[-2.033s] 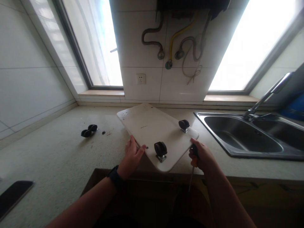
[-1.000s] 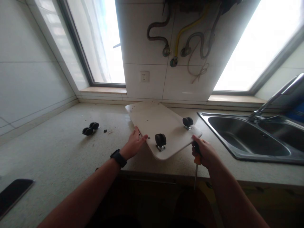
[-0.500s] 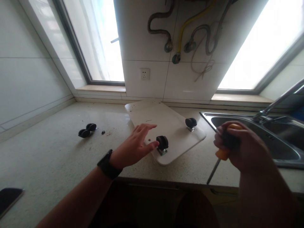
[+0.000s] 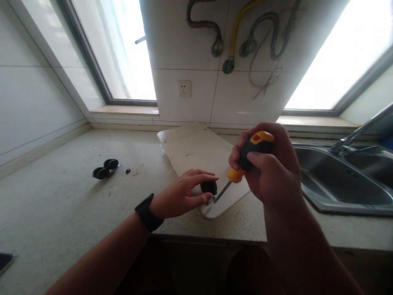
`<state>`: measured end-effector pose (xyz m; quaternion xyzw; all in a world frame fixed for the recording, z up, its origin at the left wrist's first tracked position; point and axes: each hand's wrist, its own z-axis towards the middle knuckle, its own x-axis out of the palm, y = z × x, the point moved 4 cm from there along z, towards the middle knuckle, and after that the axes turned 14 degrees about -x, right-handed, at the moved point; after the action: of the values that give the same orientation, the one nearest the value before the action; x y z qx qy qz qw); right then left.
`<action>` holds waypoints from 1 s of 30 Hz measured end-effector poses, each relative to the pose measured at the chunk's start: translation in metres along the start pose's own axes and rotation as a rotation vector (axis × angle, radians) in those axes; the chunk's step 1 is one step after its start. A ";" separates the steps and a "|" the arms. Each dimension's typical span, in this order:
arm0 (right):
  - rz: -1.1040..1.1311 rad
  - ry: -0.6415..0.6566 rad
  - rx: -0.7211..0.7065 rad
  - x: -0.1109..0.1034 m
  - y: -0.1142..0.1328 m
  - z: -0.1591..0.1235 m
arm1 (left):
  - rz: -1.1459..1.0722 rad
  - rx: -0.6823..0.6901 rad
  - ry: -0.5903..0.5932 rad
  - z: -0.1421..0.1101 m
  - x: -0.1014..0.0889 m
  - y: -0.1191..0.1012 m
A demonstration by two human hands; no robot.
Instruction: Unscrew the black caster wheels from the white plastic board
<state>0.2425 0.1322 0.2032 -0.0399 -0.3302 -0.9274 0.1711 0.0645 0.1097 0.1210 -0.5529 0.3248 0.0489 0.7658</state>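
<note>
A white board with rounded corners lies on the counter. Near its front corner stands a black caster on a metal plate. My left hand, a dark watch on its wrist, closes round this caster, fingers over the wheel and thumb low by the plate. In my right hand is a screwdriver with a black and yellow handle. It slants down to the left, its tip at the caster's plate. Whether the tip sits in a screw is too small to tell. My right hand hides the board's right side.
Loose black casters and a small dark piece lie on the counter at left. A steel sink is at right. A dark flat object shows at the left edge. Hoses and a socket are on the wall.
My right hand has swung left from beside the sink, bringing the screwdriver tip to the front caster. My left hand has closed round that caster. The view has shifted slightly.
</note>
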 end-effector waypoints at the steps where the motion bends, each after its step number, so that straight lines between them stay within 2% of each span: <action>1: -0.003 -0.006 -0.010 -0.001 0.001 -0.002 | 0.015 0.000 0.009 0.000 0.000 0.002; 6: -0.026 -0.050 -0.076 0.001 0.014 -0.005 | 0.023 0.005 0.025 0.000 -0.003 0.006; 10: -0.045 -0.039 -0.072 0.008 0.016 -0.009 | 0.004 -0.022 0.035 -0.002 -0.003 0.007; 17: -0.050 -0.022 -0.063 0.009 0.014 -0.015 | -0.004 -0.029 -0.074 -0.005 -0.003 0.011; 22: -0.044 0.004 -0.063 0.012 0.010 -0.016 | -0.036 -0.026 -0.095 -0.006 -0.003 0.014; 30: -0.167 0.020 -0.032 0.016 0.004 -0.015 | 0.021 0.018 -0.098 -0.009 -0.004 0.000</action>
<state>0.2294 0.1152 0.1976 -0.0053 -0.3160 -0.9439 0.0957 0.0576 0.1032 0.1215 -0.5394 0.2933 0.0811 0.7851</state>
